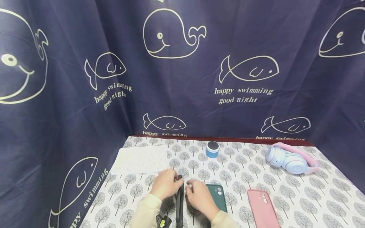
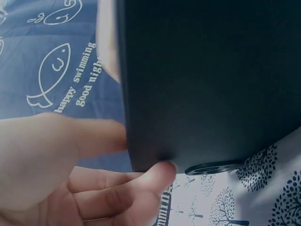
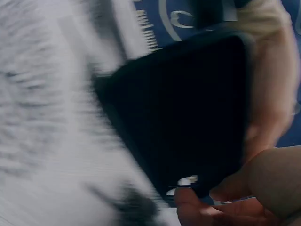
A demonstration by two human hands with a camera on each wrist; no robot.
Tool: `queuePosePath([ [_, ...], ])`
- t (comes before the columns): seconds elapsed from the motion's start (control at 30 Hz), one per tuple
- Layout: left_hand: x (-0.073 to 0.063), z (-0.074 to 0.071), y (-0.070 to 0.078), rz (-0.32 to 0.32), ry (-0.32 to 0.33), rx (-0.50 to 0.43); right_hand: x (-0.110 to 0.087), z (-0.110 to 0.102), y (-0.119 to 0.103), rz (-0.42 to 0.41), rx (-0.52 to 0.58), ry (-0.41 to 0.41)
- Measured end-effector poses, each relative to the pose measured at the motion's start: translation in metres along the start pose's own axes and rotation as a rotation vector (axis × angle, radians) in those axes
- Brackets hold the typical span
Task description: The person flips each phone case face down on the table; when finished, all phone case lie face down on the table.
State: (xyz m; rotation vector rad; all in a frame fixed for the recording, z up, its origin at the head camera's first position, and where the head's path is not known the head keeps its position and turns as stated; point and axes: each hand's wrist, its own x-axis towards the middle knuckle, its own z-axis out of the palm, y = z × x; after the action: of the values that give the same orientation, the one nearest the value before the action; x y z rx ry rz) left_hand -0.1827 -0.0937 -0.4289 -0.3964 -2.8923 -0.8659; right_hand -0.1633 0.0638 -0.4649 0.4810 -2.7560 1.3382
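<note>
A black phone case (image 1: 180,202) stands on its long edge between the two hands. My left hand (image 1: 166,183) pinches its far end; in the left wrist view the thumb meets the edge and a fingertip (image 2: 162,174) sits at the corner, near the camera ring (image 2: 211,168). My right hand (image 1: 199,196) is just right of the case in the head view, fingers loosely bent, with a slim gap between. In the right wrist view its fingertips (image 3: 186,200) overlap the case's dark inside (image 3: 183,113) by the camera holes. A green phone case (image 1: 218,196) lies partly under the right hand.
A white keyboard (image 1: 139,160) lies at the back left, with a blue speaker (image 1: 212,150) at the back middle. Pink and light-blue headphones (image 1: 295,161) are at the right. A pink phone case (image 1: 263,209) lies front right, and a small black item (image 1: 163,221) beside the left sleeve.
</note>
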Motion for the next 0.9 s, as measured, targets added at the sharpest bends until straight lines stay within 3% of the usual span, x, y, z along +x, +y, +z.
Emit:
queuePosePath([
  [0.13,0.000,0.002,-0.002,0.026,-0.017,-0.031,0.002,-0.011,-0.007,0.030,0.111,-0.007],
  [0.37,0.003,0.003,-0.010,0.124,-0.099,-0.075,0.003,-0.011,-0.009,0.057,0.260,-0.064],
  [0.57,0.007,0.006,-0.020,0.165,-0.152,-0.130,0.003,-0.013,-0.010,0.094,0.353,-0.073],
  [0.77,0.007,0.012,-0.035,0.060,-0.183,-0.127,0.004,-0.022,-0.007,0.128,0.418,-0.101],
  [0.9,0.005,0.009,-0.039,0.005,-0.202,-0.205,0.007,-0.030,-0.006,0.157,0.500,-0.064],
])
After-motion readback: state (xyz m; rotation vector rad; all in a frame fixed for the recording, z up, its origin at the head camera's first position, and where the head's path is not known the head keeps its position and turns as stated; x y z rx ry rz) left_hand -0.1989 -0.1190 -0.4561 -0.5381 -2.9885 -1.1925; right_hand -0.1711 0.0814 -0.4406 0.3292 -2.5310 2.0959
